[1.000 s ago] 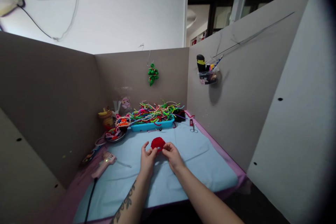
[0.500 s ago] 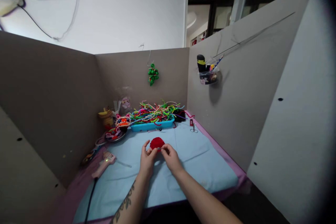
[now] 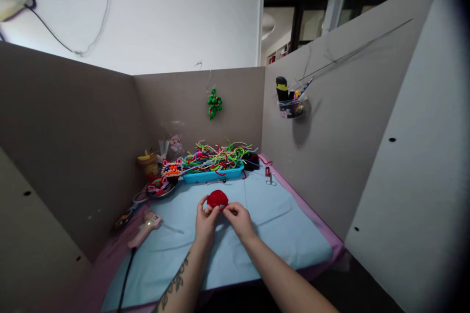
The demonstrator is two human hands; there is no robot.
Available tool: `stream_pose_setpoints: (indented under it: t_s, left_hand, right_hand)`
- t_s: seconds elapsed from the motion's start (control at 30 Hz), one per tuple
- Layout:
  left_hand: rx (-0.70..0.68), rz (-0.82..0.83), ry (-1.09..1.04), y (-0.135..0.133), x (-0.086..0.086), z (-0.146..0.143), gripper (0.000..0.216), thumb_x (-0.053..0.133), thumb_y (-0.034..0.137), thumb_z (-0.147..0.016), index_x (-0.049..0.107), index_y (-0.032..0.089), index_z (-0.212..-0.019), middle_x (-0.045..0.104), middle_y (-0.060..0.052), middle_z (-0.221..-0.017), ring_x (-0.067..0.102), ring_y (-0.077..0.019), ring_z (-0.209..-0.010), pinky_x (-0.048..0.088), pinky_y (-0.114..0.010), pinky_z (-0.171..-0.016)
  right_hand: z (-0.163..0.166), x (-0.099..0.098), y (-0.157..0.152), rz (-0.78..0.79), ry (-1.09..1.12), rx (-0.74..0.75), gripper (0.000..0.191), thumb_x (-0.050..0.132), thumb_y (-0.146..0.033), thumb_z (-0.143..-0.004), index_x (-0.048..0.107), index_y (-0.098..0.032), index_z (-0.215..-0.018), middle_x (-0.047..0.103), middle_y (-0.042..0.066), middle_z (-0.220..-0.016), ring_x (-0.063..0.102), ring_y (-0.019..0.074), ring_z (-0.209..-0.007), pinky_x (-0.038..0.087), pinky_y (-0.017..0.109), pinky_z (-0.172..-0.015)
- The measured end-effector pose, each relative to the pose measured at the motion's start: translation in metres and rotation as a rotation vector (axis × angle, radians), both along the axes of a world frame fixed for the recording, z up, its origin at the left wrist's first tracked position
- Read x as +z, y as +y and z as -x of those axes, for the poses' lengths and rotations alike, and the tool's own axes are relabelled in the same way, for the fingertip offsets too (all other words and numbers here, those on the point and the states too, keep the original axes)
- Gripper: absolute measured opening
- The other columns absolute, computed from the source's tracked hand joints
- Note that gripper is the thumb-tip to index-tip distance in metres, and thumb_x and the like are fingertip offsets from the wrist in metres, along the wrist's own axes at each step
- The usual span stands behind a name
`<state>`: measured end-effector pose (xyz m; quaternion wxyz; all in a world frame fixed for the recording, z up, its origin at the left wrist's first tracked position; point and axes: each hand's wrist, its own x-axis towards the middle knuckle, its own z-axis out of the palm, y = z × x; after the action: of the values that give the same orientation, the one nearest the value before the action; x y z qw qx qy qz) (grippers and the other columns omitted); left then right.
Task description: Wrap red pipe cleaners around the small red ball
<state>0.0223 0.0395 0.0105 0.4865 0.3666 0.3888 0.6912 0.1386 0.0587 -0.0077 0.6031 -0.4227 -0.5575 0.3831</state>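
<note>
A red, fuzzy dome-shaped piece (image 3: 218,198) is held up over the middle of the blue cloth. My left hand (image 3: 206,215) grips it by the left side and lower edge, thumb in front. At its lower right edge, the closed fingers of my right hand (image 3: 237,215) pinch the rim or a thin strand there; which one is too small to tell. A small pale grey spot shows on the red piece between my fingertips. On the cloth left of my hands lies a pink glue gun (image 3: 146,231) with a lit green light.
At the back, a blue tray (image 3: 215,174) overflows with colourful pipe cleaners (image 3: 220,156). A metal bowl (image 3: 163,191) of fuzzy pieces stands back left. Scissors (image 3: 270,182) lie at the right. Grey partitions (image 3: 198,107) surround the table, with a clear cup of tools (image 3: 292,107) hanging on the right one.
The red piece has shifted slightly left and tilted, showing the pale spot more clearly. My left fingers have closed in against its side, and my right fingertips have moved a little left.
</note>
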Motion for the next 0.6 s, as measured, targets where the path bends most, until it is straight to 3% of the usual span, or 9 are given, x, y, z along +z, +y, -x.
stream_pose_setpoints:
  t_s: [0.27, 0.6]
  left_hand:
    - [-0.029, -0.011, 0.043, -0.0005, 0.0009, -0.0001, 0.065, 0.076, 0.033, -0.068, 0.042, 0.022, -0.122, 0.073, -0.003, -0.081, 0.069, -0.0188, -0.079, 0.048, -0.039, -0.085]
    - [-0.107, 0.072, -0.048, -0.0012, 0.0010, 0.0003, 0.067, 0.079, 0.030, -0.065, 0.043, 0.022, -0.120, 0.073, -0.003, -0.083, 0.067, -0.0142, -0.072, 0.047, -0.024, -0.068]
  right_hand:
    - [0.0010, -0.0067, 0.0058, 0.104, 0.126, 0.053, 0.022, 0.068, -0.037, -0.067, 0.059, -0.018, -0.063, 0.056, -0.002, -0.062, 0.049, 0.0145, -0.062, 0.038, 0.026, -0.062]
    - [0.0039, 0.0006, 0.0016, 0.245, 0.426, 0.266, 0.026, 0.074, -0.039, -0.062, 0.060, -0.018, -0.064, 0.053, -0.004, -0.057, 0.040, 0.0097, -0.052, 0.030, 0.023, -0.052]
